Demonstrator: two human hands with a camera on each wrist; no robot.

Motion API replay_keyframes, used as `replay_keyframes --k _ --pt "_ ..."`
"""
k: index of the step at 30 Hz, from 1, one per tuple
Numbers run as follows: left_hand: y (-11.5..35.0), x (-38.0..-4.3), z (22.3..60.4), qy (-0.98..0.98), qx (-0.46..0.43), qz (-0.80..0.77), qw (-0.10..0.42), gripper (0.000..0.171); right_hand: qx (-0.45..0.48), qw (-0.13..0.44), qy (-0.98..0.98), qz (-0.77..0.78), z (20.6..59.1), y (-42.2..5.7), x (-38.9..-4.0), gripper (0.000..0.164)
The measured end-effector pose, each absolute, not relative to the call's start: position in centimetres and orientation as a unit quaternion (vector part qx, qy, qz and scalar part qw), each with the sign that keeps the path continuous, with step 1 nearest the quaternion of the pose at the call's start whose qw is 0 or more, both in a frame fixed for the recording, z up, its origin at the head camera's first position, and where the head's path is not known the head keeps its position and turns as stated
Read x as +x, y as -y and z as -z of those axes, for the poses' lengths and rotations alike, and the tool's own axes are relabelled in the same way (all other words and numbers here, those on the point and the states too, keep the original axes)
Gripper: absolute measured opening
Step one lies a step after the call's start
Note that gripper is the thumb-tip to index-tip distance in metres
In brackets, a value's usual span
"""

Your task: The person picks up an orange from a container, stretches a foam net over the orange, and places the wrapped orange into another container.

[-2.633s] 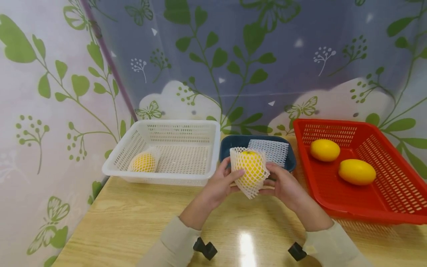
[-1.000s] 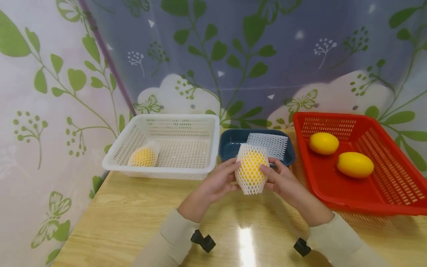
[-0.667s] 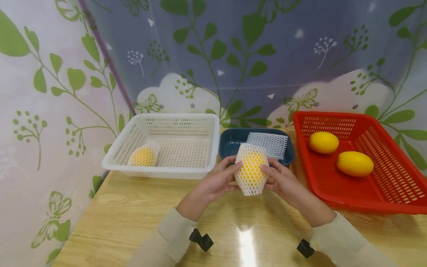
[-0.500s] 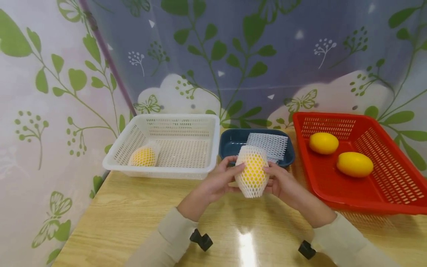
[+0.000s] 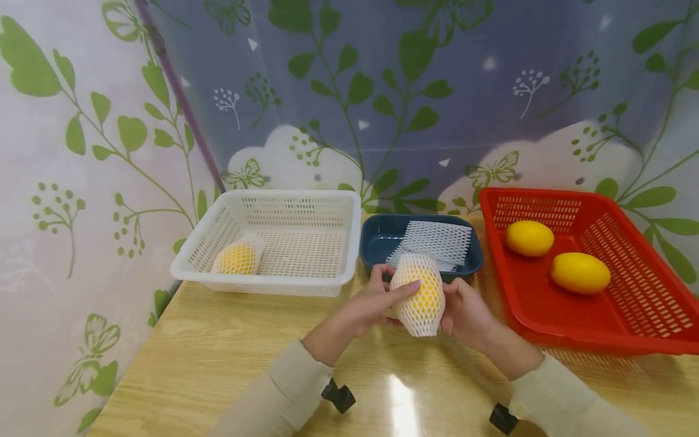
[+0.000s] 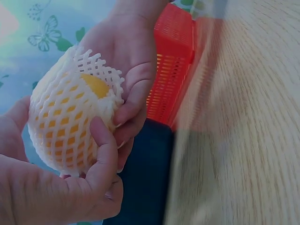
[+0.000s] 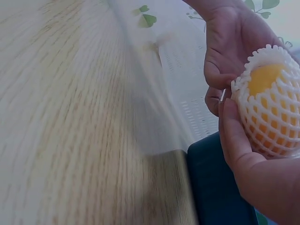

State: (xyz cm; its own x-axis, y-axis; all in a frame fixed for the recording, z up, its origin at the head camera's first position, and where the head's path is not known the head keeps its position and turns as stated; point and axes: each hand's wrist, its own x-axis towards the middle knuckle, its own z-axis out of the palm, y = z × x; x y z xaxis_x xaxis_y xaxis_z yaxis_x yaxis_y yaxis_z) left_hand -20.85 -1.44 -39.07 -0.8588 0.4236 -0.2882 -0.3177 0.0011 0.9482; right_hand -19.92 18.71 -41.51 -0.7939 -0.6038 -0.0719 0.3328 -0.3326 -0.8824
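Near the blue tray [image 5: 377, 244], left hand [image 5: 375, 305] and right hand [image 5: 471, 318] hold netted fruit [image 5: 426, 312], fingers curled, seemingly mid-sleeving, needing gentle tugs.

Behind held fruit [image 5: 428, 303]: tray [image 5: 377, 246], between left basket [image 5: 256, 280] and right basket [image 5: 540, 303], perhaps touching one.

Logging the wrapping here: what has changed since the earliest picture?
The mesh sleeve, askew at first, sits straighter; the held yellow fruit shifted slightly nearer the person. Left hand and right hand still hold them. The fruits in the red basket and white basket stayed put.
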Motion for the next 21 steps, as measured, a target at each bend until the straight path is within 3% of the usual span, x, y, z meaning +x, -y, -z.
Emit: replay_keyframes --k 21 --pt "2.5 -21.3 40.1 -0.579 0.057 -0.762 0.283 0.052 -0.083 0.264 -0.586 0.762 39.9 -19.6 -19.8 0.043"
